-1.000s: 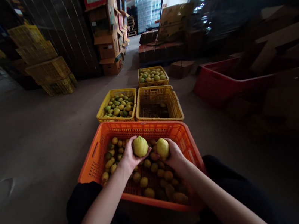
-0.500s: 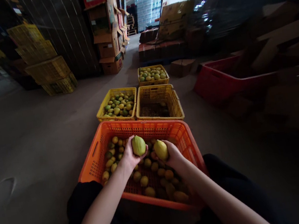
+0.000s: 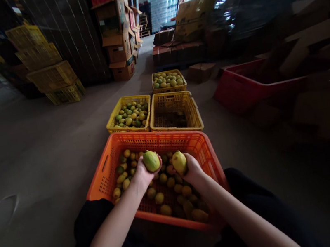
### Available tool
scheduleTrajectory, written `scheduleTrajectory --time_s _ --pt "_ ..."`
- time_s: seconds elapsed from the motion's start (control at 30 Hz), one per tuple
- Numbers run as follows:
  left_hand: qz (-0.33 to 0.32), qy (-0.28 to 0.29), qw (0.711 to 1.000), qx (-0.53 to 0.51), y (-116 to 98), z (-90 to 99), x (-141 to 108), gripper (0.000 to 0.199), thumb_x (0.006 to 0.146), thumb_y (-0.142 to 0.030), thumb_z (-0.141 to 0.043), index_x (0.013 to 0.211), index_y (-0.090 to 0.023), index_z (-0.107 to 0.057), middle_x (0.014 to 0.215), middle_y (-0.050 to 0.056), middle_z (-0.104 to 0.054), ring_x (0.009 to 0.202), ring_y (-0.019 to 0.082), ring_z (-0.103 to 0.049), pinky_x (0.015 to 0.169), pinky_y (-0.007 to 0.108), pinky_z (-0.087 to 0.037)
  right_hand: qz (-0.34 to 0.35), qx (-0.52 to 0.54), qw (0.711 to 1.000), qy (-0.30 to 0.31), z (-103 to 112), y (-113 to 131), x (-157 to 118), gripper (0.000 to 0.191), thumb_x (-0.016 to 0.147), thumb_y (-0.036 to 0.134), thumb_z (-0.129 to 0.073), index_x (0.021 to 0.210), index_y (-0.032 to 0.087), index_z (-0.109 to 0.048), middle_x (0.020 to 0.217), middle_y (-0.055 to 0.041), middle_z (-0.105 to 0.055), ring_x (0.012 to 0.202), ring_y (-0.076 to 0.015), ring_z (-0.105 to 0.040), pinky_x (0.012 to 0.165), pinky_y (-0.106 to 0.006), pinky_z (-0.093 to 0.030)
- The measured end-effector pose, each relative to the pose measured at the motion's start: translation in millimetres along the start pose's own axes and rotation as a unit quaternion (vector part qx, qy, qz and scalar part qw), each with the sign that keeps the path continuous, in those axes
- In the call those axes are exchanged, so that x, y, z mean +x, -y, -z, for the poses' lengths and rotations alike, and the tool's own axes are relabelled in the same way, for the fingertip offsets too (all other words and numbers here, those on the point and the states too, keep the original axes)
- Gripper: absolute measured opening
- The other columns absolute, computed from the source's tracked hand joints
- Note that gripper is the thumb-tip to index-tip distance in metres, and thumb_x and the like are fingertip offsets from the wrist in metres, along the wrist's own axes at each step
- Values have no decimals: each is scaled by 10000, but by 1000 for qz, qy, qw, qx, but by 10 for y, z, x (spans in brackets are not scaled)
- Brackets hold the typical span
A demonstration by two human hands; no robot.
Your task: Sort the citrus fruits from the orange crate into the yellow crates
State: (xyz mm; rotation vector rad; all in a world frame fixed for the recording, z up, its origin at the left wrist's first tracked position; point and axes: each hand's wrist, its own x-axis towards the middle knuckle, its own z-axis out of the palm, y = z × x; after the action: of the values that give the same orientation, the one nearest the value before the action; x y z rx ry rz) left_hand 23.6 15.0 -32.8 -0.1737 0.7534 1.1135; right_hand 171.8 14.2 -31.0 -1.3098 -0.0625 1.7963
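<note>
My left hand [image 3: 143,173] holds a green-yellow fruit [image 3: 151,160], its fingers curled round the far side. To its right, a yellower fruit [image 3: 179,162] is gripped in my right hand [image 3: 192,169]. The two fruits are apart, both above an orange crate [image 3: 161,137] between my legs. Many yellow and green fruits [image 3: 159,198] lie loose on the crate's bottom, some hidden beneath my hands.
Beyond stand a yellow crate of fruits [image 3: 110,126], a yellow crate [image 3: 198,114] with a few dark items inside, and a farther full one [image 3: 185,88]. A red bin [image 3: 235,93] is right, stacked yellow crates [image 3: 51,76] left.
My hands have moved slightly apart, the left one a little left and the right one a little right, each with its fruit still held.
</note>
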Motion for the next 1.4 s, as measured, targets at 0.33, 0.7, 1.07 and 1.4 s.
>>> scheduleTrajectory --time_s 0.33,0.7,1.07,1.4 --pt "26 19 999 14 -56 -85 -16 243 820 -341 -504 906 -119 -554 815 103 -612 793 182 -621 534 202 -529 10 13 995 98 -30 -2 -69 110 787 289 -494 804 193 -545 609 -12 -612 514 -140 -579 457 -234 -478" --pt "65 -16 996 52 -35 -49 51 430 881 -426 -393 1024 -50 -545 768 125 -622 666 169 -615 493 224 -524 -17 18 997 72 -8 -27 25 168 876 314 -416 865 173 -507 582 -38 -616 490 -160 -591 457 -258 -503" --pt "127 26 986 107 -17 -28 32 515 873 -518 -324 975 -75 -564 641 88 -604 506 129 -559 399 187 -444 -33 -18 988 147 88 -58 151 373 869 456 -320 705 178 -508 529 -41 -552 459 -149 -511 433 -248 -407" --pt "128 40 965 227 90 47 112 662 860 -615 -205 1079 -81 -530 582 34 -563 428 122 -507 381 213 -375 -62 -29 989 133 -3 -28 -5 403 866 490 -322 654 184 -477 502 -20 -478 455 -120 -426 401 -202 -351"
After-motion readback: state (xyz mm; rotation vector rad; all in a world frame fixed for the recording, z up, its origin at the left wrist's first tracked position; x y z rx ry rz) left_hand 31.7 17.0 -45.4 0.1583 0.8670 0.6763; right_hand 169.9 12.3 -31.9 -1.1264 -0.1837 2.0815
